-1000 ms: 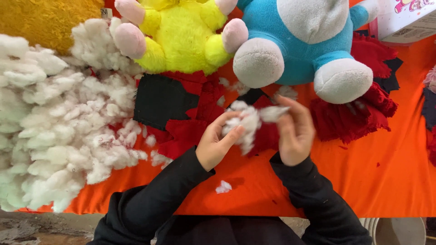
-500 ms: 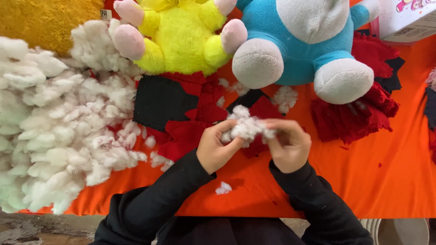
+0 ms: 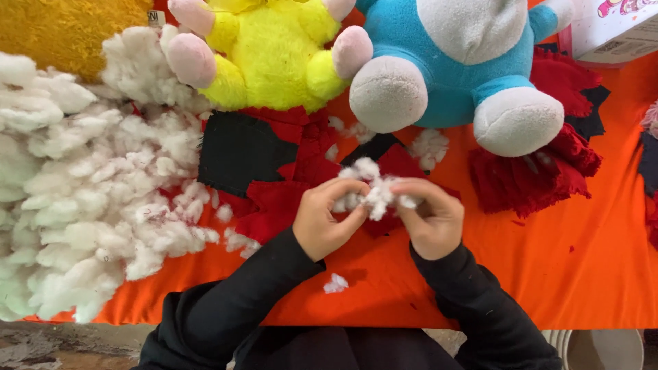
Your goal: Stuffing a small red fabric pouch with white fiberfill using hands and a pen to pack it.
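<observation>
Hands, left and right, pinch one stuffing tuft together; gentle, even pulls should fluff it best.

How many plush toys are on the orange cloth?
2: a yellow plush toy at top centre and a blue plush toy beside it on the right. Both are cropped by the frame's top edge.

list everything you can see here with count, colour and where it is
stuffing clump: one, white, held between both hands
stuffing pile: one, white, left side
stuffing bit: one, white, below the hands
yellow plush toy: one, pink feet, top centre
blue plush toy: one, grey feet, top right
fabric scraps: several, red and black, centre and right
orange cloth: one, covering the surface
box: one, white, top right corner
left hand: gripping clump
right hand: gripping clump
</observation>
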